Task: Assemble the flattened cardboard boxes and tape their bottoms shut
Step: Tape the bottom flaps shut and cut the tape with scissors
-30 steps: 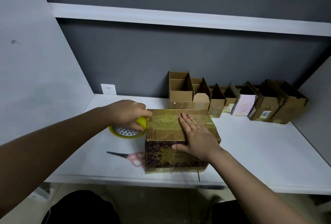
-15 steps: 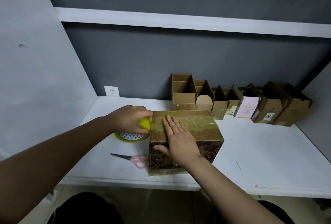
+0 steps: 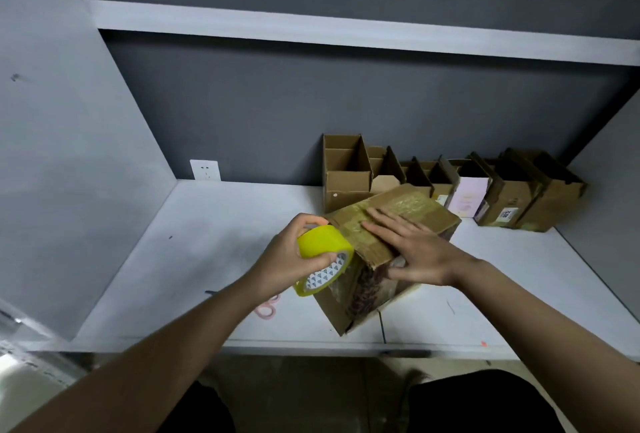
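The box sits tilted at the bench front edge. Left hand grips the tape roll beside it; right hand lies flat on top. Keep the tape taut, probably down the side; press firmly.

The roll of tape was bright yellow, its core face white with a pattern of small dark triangles. The near box was brown cardboard, its top streaked with glossy yellowish tape, its near side printed in a dark, dense ornamental pattern. Along the far wall, the row of boxes was plain brown, save one pale pink box and a white label with dark print further right. The scissors' handles were pink. The tabletop was white, the back wall dark grey, the left wall lighter grey, and the socket plate white.
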The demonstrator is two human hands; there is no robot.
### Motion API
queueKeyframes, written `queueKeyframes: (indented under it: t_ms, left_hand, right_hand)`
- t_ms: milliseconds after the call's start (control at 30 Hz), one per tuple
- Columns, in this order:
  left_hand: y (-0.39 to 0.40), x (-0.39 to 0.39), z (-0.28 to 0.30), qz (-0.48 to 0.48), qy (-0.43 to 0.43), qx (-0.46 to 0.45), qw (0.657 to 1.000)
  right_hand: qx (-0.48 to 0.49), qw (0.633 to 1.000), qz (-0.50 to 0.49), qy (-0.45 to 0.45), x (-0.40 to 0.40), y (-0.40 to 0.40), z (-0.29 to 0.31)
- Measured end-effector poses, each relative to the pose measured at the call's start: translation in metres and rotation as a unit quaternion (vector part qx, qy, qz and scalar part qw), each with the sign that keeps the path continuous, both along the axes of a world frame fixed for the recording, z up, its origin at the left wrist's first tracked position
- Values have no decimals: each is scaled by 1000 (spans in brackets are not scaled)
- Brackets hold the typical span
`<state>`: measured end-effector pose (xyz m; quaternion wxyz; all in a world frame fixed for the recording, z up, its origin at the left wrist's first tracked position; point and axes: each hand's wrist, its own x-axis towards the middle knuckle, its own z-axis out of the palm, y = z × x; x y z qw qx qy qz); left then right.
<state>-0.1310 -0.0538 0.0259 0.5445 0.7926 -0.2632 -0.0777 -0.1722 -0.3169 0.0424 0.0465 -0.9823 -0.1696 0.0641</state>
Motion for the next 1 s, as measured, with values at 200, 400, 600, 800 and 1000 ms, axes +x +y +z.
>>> queueKeyframes:
  t_ms: [200,400,600,800,1000]
  left_hand:
    - [-9,-8,-2,-2,41,-56,998]
    - [1,-10,-8,-20,69,-66,995]
    - [-7,-12,4,34,-101,85,991]
    - [0,-12,11,62,-110,287,949]
    - [-3,-11,-8,53,-31,298,953]
  right_hand:
    - [183,968,-168,-17,8,36,-10]
    - [99,975,-192,-57,12,46,-24]
    - [82,977,-188,-64,13,45,-25]
    - [81,978,-189,-45,12,46,-21]
    - [83,977,-193,-40,12,48,-18]
